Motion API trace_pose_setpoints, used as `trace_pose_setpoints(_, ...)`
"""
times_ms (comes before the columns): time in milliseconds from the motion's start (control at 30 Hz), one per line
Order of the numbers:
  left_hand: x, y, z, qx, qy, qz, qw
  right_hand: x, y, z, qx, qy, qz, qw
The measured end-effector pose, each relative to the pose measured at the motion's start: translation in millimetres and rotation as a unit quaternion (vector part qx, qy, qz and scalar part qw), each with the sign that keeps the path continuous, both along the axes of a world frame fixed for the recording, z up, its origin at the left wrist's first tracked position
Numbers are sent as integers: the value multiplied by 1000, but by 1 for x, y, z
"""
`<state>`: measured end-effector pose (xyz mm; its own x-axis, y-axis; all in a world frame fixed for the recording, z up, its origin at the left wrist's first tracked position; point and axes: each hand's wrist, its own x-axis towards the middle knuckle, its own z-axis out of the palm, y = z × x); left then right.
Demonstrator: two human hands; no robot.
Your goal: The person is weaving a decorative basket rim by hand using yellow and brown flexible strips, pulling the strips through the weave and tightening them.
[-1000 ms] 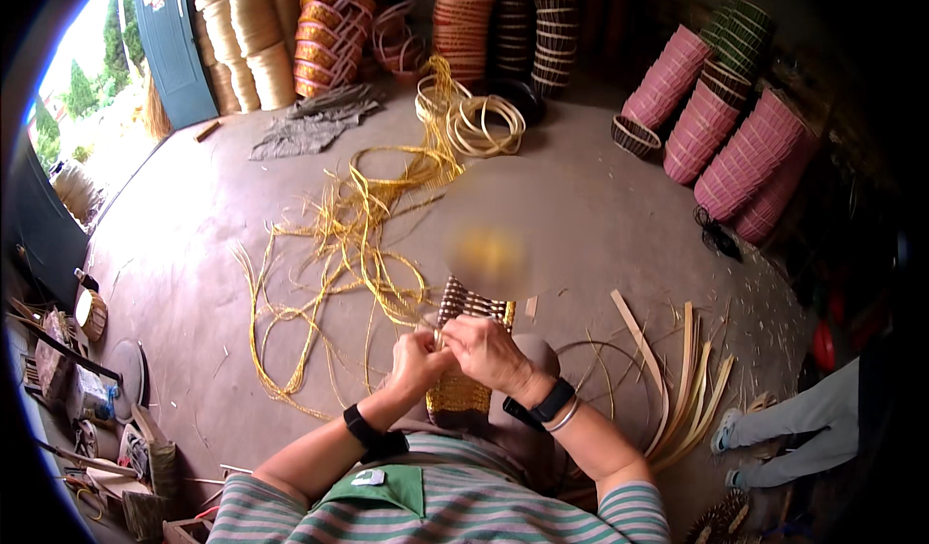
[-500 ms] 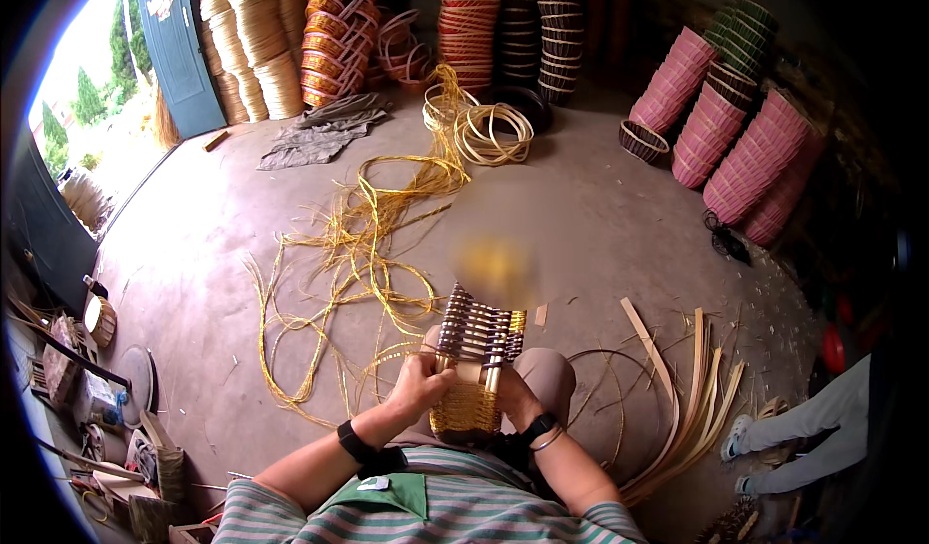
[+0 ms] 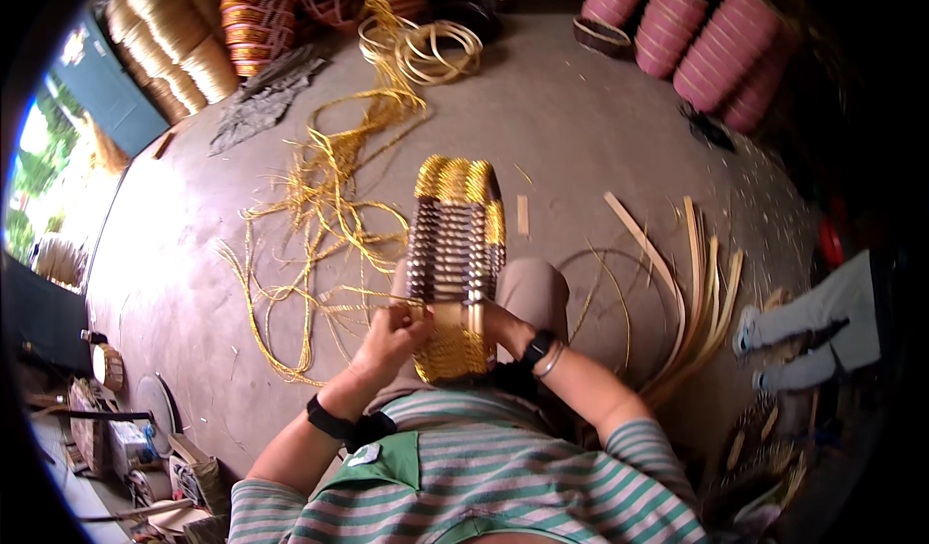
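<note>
A woven basket [image 3: 451, 254] with gold ends and a dark brown and white middle sits upright against my lap, over my knees. At its left edge, my left hand [image 3: 391, 339] is closed in a pinch, fingertips against a bare pale band in the weave. A golden cord [image 3: 360, 298] runs from the floor to these fingers. My right hand [image 3: 505, 327] grips the basket's right side beside the same pale band; most of its fingers are hidden behind the weave.
Tangled golden cord [image 3: 334, 171] lies on the floor ahead, left of centre. Pale flat strips [image 3: 695, 254] fan out at the right, near another person's legs [image 3: 813, 326]. Pink basket stacks [image 3: 728, 45] stand far right. Tools and a round disc [image 3: 157, 404] crowd the left.
The view has tilted downward, so the scene sits higher. The basket now shows its far gold end, blurred before. Both hands stay at the same sides of it.
</note>
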<state>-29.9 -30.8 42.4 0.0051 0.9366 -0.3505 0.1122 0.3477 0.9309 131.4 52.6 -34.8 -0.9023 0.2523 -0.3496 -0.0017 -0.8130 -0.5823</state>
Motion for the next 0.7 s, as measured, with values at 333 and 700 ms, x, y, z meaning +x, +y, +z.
trace_pose_setpoints(333, 17, -8, 15, -15, -187, 100, 977, 73, 49, -26, 255, -271, -397, 839)
trace_pose_setpoints(700, 1, -7, 0, -40, -218, 94, 971, 336, 62, -145, 57, -339, -739, 580)
